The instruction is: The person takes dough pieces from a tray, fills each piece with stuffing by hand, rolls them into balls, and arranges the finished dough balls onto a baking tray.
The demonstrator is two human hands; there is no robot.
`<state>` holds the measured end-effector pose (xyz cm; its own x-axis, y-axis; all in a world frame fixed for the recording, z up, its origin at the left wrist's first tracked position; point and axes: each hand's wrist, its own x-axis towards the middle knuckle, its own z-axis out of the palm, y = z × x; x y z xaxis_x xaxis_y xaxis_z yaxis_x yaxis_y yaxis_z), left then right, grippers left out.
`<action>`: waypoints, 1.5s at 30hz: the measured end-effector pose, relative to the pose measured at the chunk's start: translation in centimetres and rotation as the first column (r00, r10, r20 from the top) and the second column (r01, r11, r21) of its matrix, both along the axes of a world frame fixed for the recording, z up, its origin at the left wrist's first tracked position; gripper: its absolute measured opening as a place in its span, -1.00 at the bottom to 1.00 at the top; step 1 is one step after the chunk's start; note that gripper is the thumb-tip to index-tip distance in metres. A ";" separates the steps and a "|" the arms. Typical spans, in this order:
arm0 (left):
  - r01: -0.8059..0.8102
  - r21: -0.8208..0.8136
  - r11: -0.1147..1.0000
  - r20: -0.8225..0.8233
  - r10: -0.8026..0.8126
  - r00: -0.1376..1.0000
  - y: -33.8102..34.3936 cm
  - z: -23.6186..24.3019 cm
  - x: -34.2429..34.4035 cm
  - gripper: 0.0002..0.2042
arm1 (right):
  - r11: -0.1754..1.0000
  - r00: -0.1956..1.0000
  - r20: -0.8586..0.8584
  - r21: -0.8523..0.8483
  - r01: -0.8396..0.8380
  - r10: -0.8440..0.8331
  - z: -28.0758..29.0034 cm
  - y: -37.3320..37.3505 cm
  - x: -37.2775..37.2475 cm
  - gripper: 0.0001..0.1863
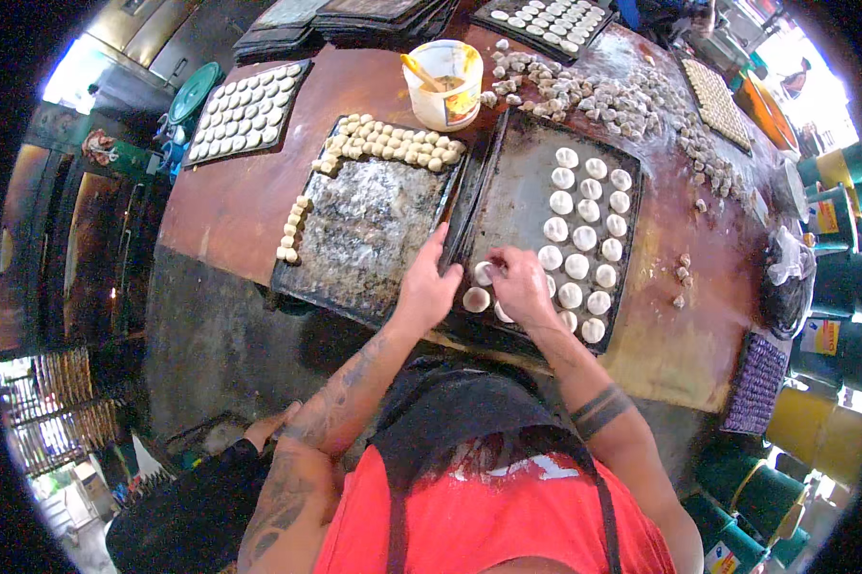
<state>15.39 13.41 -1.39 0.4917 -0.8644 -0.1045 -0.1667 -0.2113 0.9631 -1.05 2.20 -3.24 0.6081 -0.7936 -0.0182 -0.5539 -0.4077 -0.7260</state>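
My left hand lies at the right edge of a dark, floury baking tray, its thumb and forefinger apart and nothing seen in it. Small raw dough balls fill that tray's far end, and a short row runs down its left side. Over the near left part of a second tray, my right hand has its fingers bent together on a white dough ball. Flattened white dough rounds stand in rows on this tray's right half. My right hand hides some rounds beneath it.
Beyond the trays stands a white bucket with a yellow-handled tool in it. Brown filling lumps lie scattered at the far right. Filled trays sit at the far left and far edge, beside stacked dark trays. Green drums line the right.
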 end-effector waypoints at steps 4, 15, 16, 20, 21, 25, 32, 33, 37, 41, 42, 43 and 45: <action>-0.093 -0.071 0.993 0.103 0.100 0.990 1.4 -2.1 5.0 -0.48 | 0.968 0.984 -0.153 -0.220 -0.122 0.090 2.4 1.7 0.6 -0.53; -0.463 0.269 0.844 0.922 -0.086 0.378 0.2 -2.8 25.3 -0.72 | 0.749 0.912 -0.128 -0.621 0.233 -0.390 -2.4 -10.9 -14.8 -0.44; -0.439 0.272 0.856 0.960 -0.210 0.186 3.2 -3.6 29.7 -0.74 | 0.690 0.743 -0.276 -0.646 0.326 -0.609 -2.5 -12.8 -15.8 -0.46; -0.478 0.413 0.775 0.907 -0.307 0.287 1.0 -3.3 30.2 -0.80 | 0.580 0.562 -0.291 -0.680 0.448 -0.775 -7.2 -13.3 -29.0 -0.54; -0.448 0.428 0.785 0.899 -0.317 0.303 -0.5 -3.7 27.9 -0.80 | 0.679 0.566 -0.390 -0.535 0.502 -0.726 -7.8 -12.5 -31.7 -0.58; -0.219 0.246 0.944 0.278 0.148 0.949 -5.8 -3.6 17.3 -0.70 | 0.617 0.503 -0.363 -0.538 0.574 -0.784 -8.9 -9.5 -32.5 -0.66; 0.160 0.089 0.983 -0.570 -0.081 0.818 -8.2 3.3 -3.0 -0.75 | 0.913 0.861 0.335 0.282 0.296 -0.382 8.7 -2.2 -8.4 -0.69; 0.186 0.035 0.982 -0.594 -0.130 0.794 -8.4 4.2 -4.2 -0.74 | 0.958 0.893 0.367 0.214 0.190 -0.259 9.3 -1.9 -7.6 -0.72; 0.254 -0.021 0.967 -0.765 -0.179 0.619 -9.1 5.1 -6.7 -0.71 | 0.946 0.946 0.320 -0.283 0.157 -0.061 10.0 -3.1 -6.4 -0.76; 0.195 0.007 0.981 -0.796 -0.113 0.595 -9.4 6.5 -7.3 -0.73 | 0.941 0.936 0.347 -0.296 0.166 -0.056 10.3 -2.2 -6.6 -0.86; 0.231 -0.057 0.971 -0.757 -0.193 0.625 -9.5 7.0 -7.3 -0.73 | 0.962 0.886 0.412 -0.073 0.262 -0.210 10.9 -2.1 -6.8 -0.79; 0.270 -0.117 0.956 -0.710 -0.270 0.651 -9.6 7.5 -7.2 -0.72 | 0.964 0.888 0.413 -0.078 0.256 -0.202 11.3 -2.6 -7.2 -0.79; 0.280 -0.148 0.949 -0.613 -0.310 0.727 -10.0 8.8 -6.7 -0.70 | 0.958 0.903 0.393 0.280 0.065 -0.176 12.1 -3.9 -8.3 -0.75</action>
